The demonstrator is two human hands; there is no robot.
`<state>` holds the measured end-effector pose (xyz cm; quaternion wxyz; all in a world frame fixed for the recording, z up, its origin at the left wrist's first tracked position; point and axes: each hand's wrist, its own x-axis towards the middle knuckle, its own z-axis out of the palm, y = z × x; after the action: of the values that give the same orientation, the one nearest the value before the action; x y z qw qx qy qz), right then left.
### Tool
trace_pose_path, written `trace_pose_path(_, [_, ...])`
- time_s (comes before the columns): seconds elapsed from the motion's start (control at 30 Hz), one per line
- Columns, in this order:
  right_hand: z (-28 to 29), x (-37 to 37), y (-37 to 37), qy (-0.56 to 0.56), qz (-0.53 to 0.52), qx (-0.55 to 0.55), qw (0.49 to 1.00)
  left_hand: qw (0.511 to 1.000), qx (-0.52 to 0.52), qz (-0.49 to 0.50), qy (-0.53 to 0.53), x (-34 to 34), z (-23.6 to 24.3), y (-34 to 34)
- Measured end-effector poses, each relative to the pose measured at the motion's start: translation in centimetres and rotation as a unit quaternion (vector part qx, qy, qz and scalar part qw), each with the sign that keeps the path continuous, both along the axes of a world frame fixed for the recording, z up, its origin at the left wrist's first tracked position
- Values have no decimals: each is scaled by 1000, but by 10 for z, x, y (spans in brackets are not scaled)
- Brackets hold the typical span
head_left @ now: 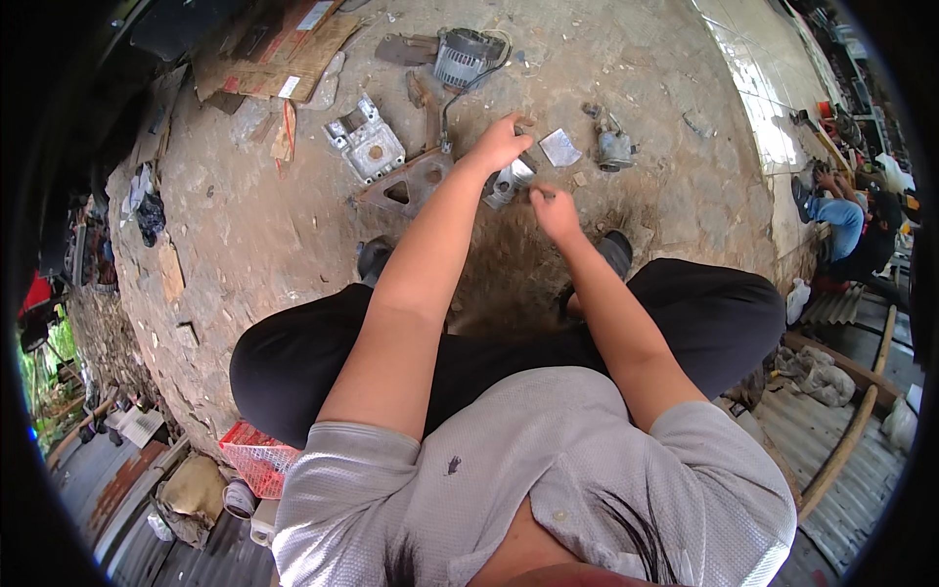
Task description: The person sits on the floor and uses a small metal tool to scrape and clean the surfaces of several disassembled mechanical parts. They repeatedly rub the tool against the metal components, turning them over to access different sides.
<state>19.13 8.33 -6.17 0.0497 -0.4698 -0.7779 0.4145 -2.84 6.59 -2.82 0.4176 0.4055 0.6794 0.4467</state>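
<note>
On the ground between my feet lies a small silver metal casting [508, 184] with a round dark opening. My left hand [499, 145] is just above its far end, fingers curled; what they hold, if anything, is too small to make out. Close to the casting's right side is my right hand [556, 211], fingers bent in toward the palm, their contents hidden. A square grey sheet [560, 148] lies right of my left hand. Left of the casting, a rusty triangular metal plate [416, 181] with holes rests partly behind my left forearm.
A larger silver housing [374, 149] lies left, a finned motor-like unit [466, 61] with a cable beyond, a small cylindrical metal part [614, 149] to the right. Cardboard [284, 64] lies far left; a red basket [256, 458] stands near left. Another person [851, 220] sits far right.
</note>
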Motion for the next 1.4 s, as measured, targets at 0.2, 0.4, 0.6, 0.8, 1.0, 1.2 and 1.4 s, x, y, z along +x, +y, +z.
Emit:
trace_pose_path(0.2, [4,-23,5,-74,33,34,996,998,53,38,11,-4,-37,-4])
trace_pose_path(0.4, [-5,-8,4,31,-41,-6,999,998,55,21,30,-5,-20,3])
trace_pose_path(0.6, [-9,-12,15,45,-43,-10,998,1000,1,4,13,-7,-14,1])
trace_pose_path(0.8, [-19,6,2,104,-68,-36,992,998,57,24,8,3,-14,4])
trace_pose_path(1.0, [-10,-6,9,74,-71,-6,995,999,34,21,17,-5,-20,2])
trace_pose_path(1.2, [-10,3,-3,-97,33,51,993,999,42,8,-15,0,-13,3])
trace_pose_path(1.4, [14,-16,3,27,-17,-13,999,998,56,34,22,-5,-23,0])
